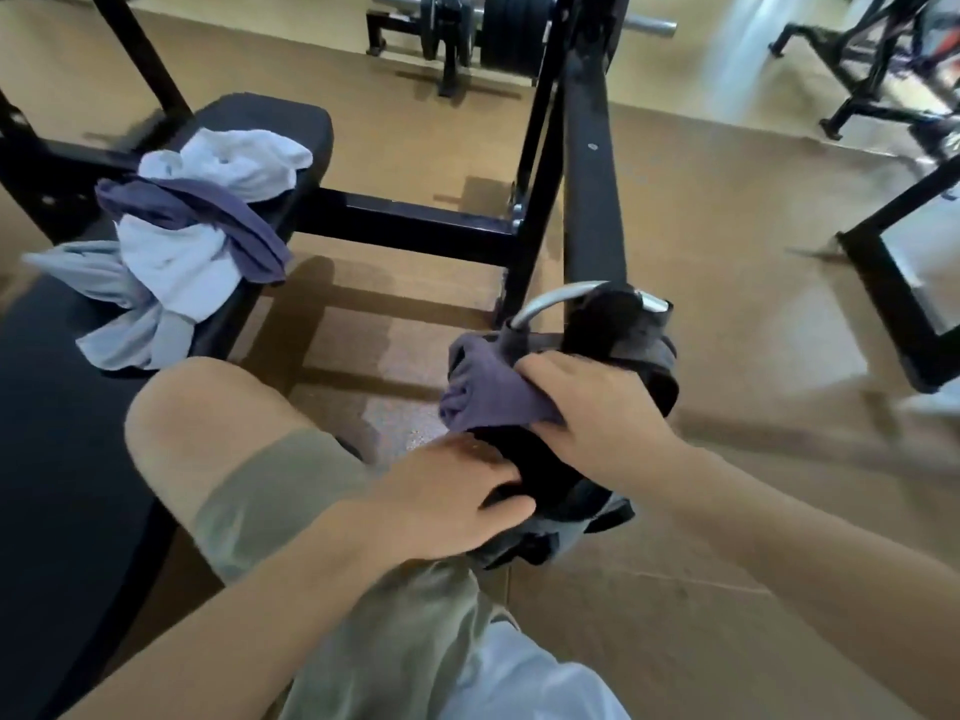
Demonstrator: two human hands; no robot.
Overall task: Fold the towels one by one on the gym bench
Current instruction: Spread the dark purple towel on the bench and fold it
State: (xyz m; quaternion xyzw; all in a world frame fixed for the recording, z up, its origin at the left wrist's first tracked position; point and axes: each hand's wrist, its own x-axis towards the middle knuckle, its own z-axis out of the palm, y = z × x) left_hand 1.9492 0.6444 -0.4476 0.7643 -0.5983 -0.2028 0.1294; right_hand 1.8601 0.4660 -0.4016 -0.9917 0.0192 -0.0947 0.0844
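Purple towel [488,392]; black bench [67,433]; tan floor [727,252].

We see soft matt purple cloth [488,392] under our right fingers [540,376], beside a shiny metal handle [550,298].

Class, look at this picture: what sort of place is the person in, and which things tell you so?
Most likely a gym. A black padded bench carries a heap of crumpled white, grey and purple towels, a bar loaded with black weight plates stands at the back, and black steel machine frames stand on the tan floor.
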